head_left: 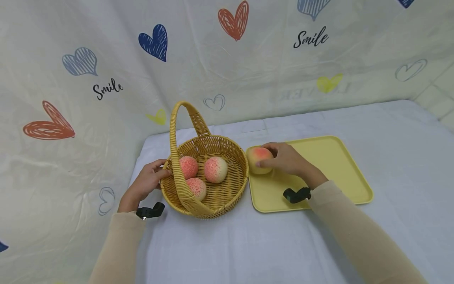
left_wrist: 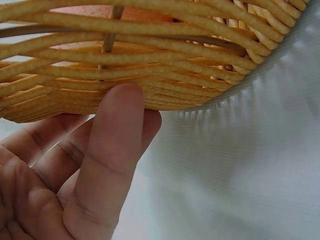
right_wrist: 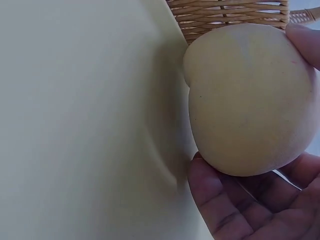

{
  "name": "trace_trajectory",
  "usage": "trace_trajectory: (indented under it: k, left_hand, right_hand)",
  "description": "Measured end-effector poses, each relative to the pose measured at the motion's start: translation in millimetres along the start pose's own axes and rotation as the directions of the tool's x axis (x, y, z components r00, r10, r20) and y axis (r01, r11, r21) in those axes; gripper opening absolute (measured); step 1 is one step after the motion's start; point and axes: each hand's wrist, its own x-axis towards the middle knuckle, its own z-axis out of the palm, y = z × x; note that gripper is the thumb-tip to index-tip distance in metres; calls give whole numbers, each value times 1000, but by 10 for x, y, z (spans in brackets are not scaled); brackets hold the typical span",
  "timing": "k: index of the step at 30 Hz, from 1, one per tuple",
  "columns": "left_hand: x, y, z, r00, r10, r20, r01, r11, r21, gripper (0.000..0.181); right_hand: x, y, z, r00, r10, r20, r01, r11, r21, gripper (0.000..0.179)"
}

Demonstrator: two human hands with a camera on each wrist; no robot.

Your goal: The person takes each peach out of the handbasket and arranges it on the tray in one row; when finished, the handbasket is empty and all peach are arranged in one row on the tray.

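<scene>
My right hand (head_left: pixel 287 159) grips a peach (head_left: pixel 259 159), cream with a pink-orange blush, at the left end of the yellow tray (head_left: pixel 319 173). In the right wrist view, the thumb and fingers sit on opposite sides of the peach (right_wrist: pixel 250 100). Whether it touches the tray, I cannot tell. Left of the tray stands a round wicker basket (head_left: pixel 227 201) with a tall handle. My left hand (head_left: pixel 147 179) holds its left side; the left wrist view shows the thumb against the woven wall (left_wrist: pixel 165 75). Inside lie three pink-speckled round fruits (head_left: pixel 215 169), one partly behind the handle.
The basket's right rim stands against or very near the tray's left edge. A white cloth (head_left: pixel 227 244) covers the table. Behind it hangs a pale curtain (head_left: pixel 198 71) printed with hearts and words. The basket handle (head_left: pixel 177 157) arches high above the fruits.
</scene>
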Motion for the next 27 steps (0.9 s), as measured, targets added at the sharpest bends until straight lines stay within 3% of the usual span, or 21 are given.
trace_trajectory:
  k: [27]
  left_hand:
    - [4,7,-7,1000,-2,3,2,1000,-2,49]
  right_hand:
    - [-41,18,30,999,-11,41,11,1000,8,62]
